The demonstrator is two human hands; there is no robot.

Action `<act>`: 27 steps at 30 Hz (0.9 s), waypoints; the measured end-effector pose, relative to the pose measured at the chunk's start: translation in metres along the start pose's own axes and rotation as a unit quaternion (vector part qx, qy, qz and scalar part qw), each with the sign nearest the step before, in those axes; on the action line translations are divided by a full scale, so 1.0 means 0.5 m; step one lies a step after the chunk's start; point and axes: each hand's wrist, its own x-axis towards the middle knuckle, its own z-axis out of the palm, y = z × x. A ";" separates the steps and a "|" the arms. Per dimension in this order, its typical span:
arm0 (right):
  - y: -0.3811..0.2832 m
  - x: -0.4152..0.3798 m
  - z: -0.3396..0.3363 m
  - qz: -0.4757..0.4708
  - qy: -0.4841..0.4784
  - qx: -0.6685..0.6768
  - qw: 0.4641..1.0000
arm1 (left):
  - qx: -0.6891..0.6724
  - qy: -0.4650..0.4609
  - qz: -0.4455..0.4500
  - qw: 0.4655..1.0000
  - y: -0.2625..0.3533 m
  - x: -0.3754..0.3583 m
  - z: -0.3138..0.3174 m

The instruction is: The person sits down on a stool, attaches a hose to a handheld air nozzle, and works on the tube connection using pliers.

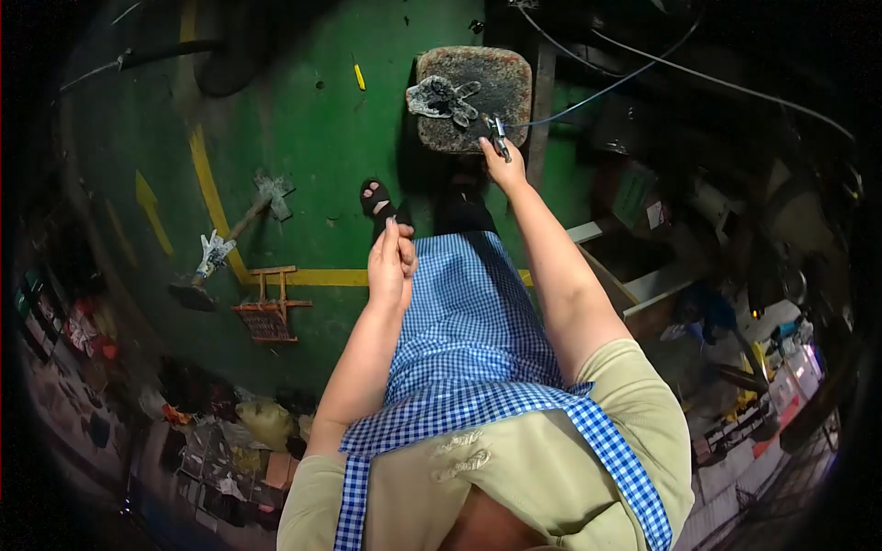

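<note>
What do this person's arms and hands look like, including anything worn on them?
The left hand and right hand are bare, with no gloves visible. The forearms are uncovered too, below short, plain, pale olive-beige sleeves. Blue-and-white checked apron straps run beside them.

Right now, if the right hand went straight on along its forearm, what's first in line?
Likely the black-and-white piece on the stool, just ahead of the silver tool the right hand holds. Depth is unclear: it may pass above the piece or touch the stool top first.
</note>
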 end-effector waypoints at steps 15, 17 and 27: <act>0.092 0.019 0.118 0.158 0.029 0.185 0.969 | 0.100 0.018 -0.031 0.994 -0.041 0.159 -0.142; 0.032 0.027 0.101 0.213 0.029 0.325 0.921 | 0.164 -0.054 -0.039 0.984 -0.045 0.163 -0.116; -0.128 0.036 0.110 0.223 0.051 0.396 0.890 | 0.284 -0.179 -0.040 0.941 -0.093 0.039 0.103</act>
